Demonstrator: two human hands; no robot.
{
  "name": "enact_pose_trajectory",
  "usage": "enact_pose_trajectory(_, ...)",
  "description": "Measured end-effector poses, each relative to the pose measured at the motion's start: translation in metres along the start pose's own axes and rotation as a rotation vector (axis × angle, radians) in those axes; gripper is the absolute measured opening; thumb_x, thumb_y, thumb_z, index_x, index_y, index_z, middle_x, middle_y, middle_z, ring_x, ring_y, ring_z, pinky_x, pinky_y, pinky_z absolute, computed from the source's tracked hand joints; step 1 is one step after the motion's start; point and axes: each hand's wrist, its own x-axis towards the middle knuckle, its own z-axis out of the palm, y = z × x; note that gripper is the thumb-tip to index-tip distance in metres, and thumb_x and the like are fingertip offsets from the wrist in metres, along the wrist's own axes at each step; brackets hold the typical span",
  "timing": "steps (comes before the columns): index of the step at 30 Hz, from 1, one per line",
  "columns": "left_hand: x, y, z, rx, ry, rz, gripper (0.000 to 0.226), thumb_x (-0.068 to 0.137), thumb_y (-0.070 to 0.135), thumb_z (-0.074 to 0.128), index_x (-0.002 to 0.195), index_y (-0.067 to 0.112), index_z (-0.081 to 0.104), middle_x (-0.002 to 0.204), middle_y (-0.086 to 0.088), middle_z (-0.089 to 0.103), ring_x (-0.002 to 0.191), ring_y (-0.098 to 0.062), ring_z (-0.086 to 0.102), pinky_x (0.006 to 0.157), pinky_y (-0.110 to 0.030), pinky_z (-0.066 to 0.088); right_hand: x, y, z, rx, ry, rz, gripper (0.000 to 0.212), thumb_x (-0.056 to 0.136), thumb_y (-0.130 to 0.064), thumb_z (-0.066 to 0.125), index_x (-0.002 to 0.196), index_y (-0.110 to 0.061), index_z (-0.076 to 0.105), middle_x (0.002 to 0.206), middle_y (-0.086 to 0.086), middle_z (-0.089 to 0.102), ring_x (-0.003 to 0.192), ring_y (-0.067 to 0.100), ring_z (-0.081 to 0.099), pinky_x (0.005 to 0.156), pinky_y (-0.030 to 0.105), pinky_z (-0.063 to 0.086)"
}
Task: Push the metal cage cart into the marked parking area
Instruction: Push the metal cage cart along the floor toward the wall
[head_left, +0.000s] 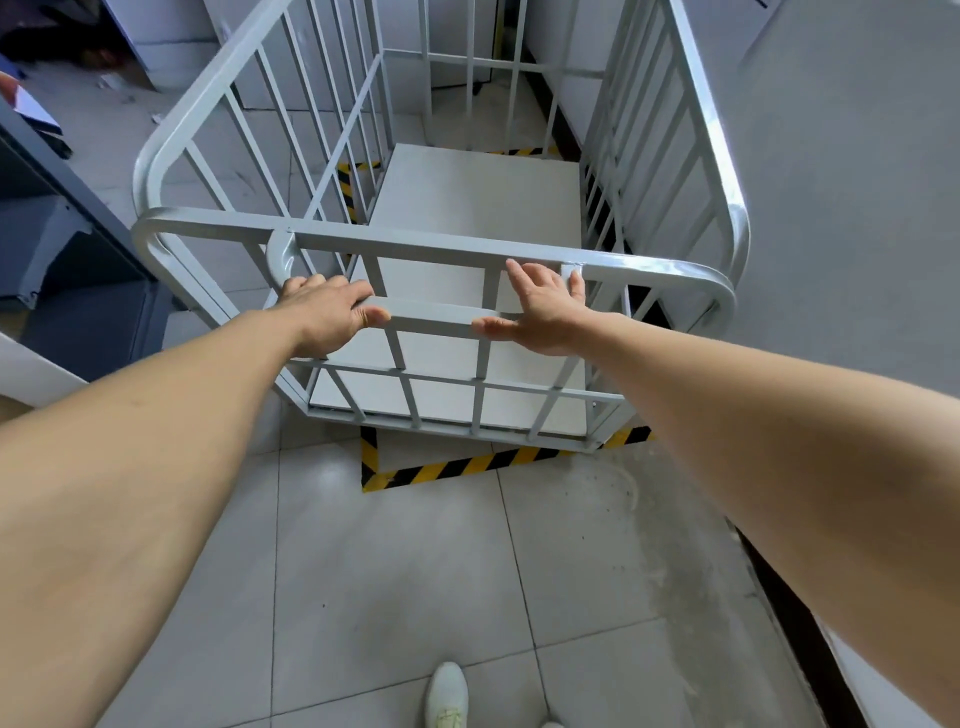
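A light grey metal cage cart (426, 244) with barred sides and an empty white floor stands in front of me, over a rectangle of yellow-and-black striped floor tape (467, 465). The tape's near edge and near-left corner show just in front of the cart's base; more tape shows at the far left and far end. My left hand (324, 317) is wrapped over the flat crossbar on the cart's near gate. My right hand (543, 309) lies flat against the same crossbar, fingers spread and pointing up, thumb along the bar.
A grey wall (841, 182) runs close along the cart's right side, with a dark skirting strip at its foot. Dark blue-grey furniture (62, 249) stands to the left. The floor is light tile. My white shoe (447, 693) is at the bottom.
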Motion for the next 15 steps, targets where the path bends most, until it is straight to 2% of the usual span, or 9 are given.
enact_pose_trajectory(2, 0.001, 0.0, -0.003, 0.008, -0.021, -0.008, 0.046, 0.096, 0.056, 0.024, 0.116, 0.022, 0.048, 0.126, -0.013, 0.05, 0.123, -0.034, 0.039, 0.106, -0.046, 0.022, -0.004, 0.007, -0.008, 0.083, 0.015, -0.025, 0.091, 0.085, -0.065, 0.047, 0.154, -0.018, 0.011, 0.16, 0.006, 0.014, 0.148, 0.029, 0.007, 0.12, 0.045, -0.001)
enact_pose_trajectory(4, 0.003, -0.001, -0.008, 0.01, -0.066, -0.017, 0.046, 0.095, 0.056, 0.026, 0.116, 0.021, 0.048, 0.126, -0.013, 0.05, 0.123, -0.033, 0.04, 0.106, -0.046, 0.023, -0.007, 0.015, -0.014, 0.163, 0.053, -0.04, 0.083, 0.087, -0.057, 0.054, 0.151, -0.015, 0.023, 0.156, 0.006, 0.023, 0.145, 0.027, 0.019, 0.119, 0.039, 0.014)
enact_pose_trajectory(7, 0.007, 0.001, -0.021, -0.048, -0.182, -0.024, 0.043, 0.094, 0.056, 0.034, 0.107, 0.018, 0.049, 0.124, -0.013, 0.054, 0.111, -0.032, 0.047, 0.1, -0.044, 0.034, -0.009, 0.026, -0.026, 0.228, 0.116, -0.016, 0.07, 0.088, -0.048, 0.059, 0.145, -0.013, 0.037, 0.147, 0.007, 0.038, 0.133, 0.024, 0.04, 0.112, 0.033, 0.031)
enact_pose_trajectory(9, 0.007, 0.013, -0.031, -0.093, -0.201, -0.035, 0.052, 0.091, 0.056, 0.043, 0.121, 0.015, 0.051, 0.13, -0.013, 0.055, 0.115, -0.031, 0.05, 0.103, -0.043, 0.037, -0.012, 0.035, -0.035, 0.215, 0.112, 0.001, 0.066, 0.089, -0.045, 0.06, 0.143, -0.012, 0.041, 0.143, 0.008, 0.041, 0.128, 0.025, 0.045, 0.11, 0.033, 0.034)
enact_pose_trajectory(11, 0.007, 0.041, -0.039, -0.093, -0.063, -0.019, 0.062, 0.088, 0.057, 0.048, 0.134, 0.015, 0.046, 0.135, -0.01, 0.053, 0.125, -0.031, 0.047, 0.108, -0.044, 0.034, -0.017, 0.049, -0.045, 0.18, 0.096, 0.0, 0.066, 0.089, -0.043, 0.06, 0.143, -0.011, 0.041, 0.143, 0.009, 0.04, 0.13, 0.026, 0.043, 0.111, 0.034, 0.033)
enact_pose_trajectory(13, 0.01, 0.083, -0.046, -0.094, 0.108, 0.022, 0.06, 0.088, 0.055, 0.05, 0.133, 0.015, 0.046, 0.136, -0.011, 0.05, 0.127, -0.03, 0.044, 0.109, -0.046, 0.03, -0.022, 0.065, -0.056, 0.12, 0.084, -0.022, 0.065, 0.089, -0.042, 0.06, 0.142, -0.011, 0.041, 0.144, 0.011, 0.04, 0.133, 0.027, 0.038, 0.111, 0.036, 0.032)
enact_pose_trajectory(15, 0.015, 0.127, -0.051, -0.086, 0.151, 0.065, 0.061, 0.088, 0.052, 0.053, 0.135, 0.015, 0.043, 0.139, -0.011, 0.044, 0.131, -0.03, 0.04, 0.112, -0.046, 0.025, -0.026, 0.082, -0.064, 0.01, 0.074, -0.055, 0.067, 0.088, -0.044, 0.06, 0.143, -0.013, 0.04, 0.145, 0.011, 0.039, 0.136, 0.028, 0.033, 0.113, 0.039, 0.03)
